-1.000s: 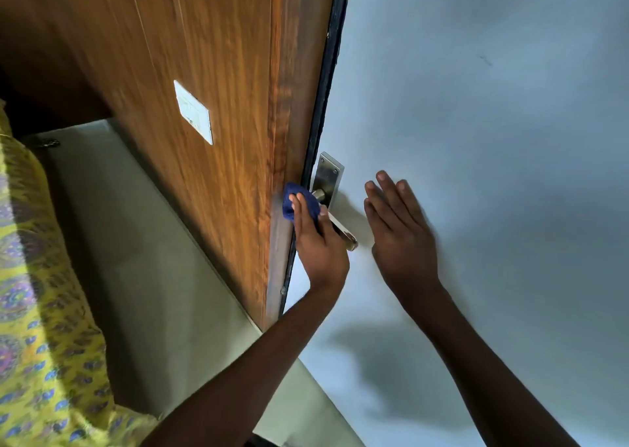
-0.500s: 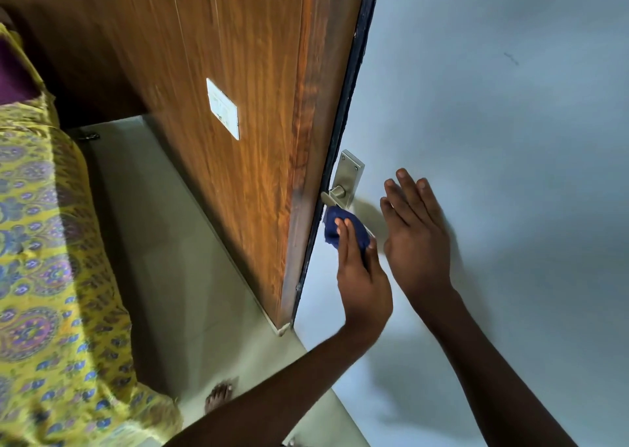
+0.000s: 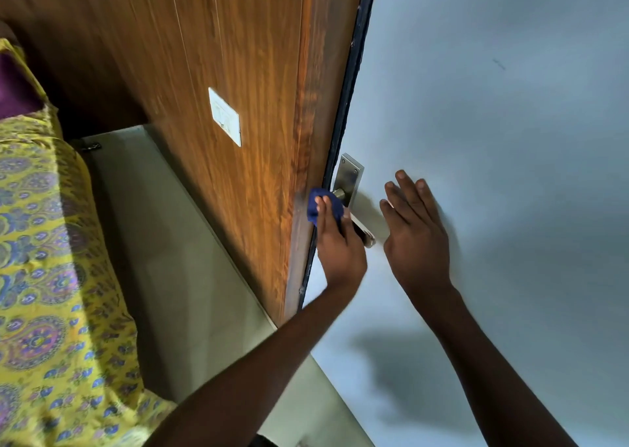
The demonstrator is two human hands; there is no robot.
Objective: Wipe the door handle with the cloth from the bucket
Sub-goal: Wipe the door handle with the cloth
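A metal lever door handle (image 3: pixel 366 237) on a steel backplate (image 3: pixel 348 177) is fixed to the pale grey door face (image 3: pixel 493 140). My left hand (image 3: pixel 338 242) holds a dark blue cloth (image 3: pixel 321 205) bunched around the handle near its pivot; the hand covers most of the lever, and only its tip shows. My right hand (image 3: pixel 415 232) lies flat against the grey door face just right of the handle, fingers spread and holding nothing. No bucket is in view.
A brown wood-grain panel (image 3: pixel 221 89) with a white switch plate (image 3: pixel 224 116) stands left of the door's black edge. The pale tiled floor (image 3: pixel 163 242) runs below it. Yellow patterned cloth (image 3: pixel 44 276) fills the left side.
My left hand with the cloth slid down the lever half a second ago and has now moved back up toward the pivot. My right hand has stayed flat on the door.
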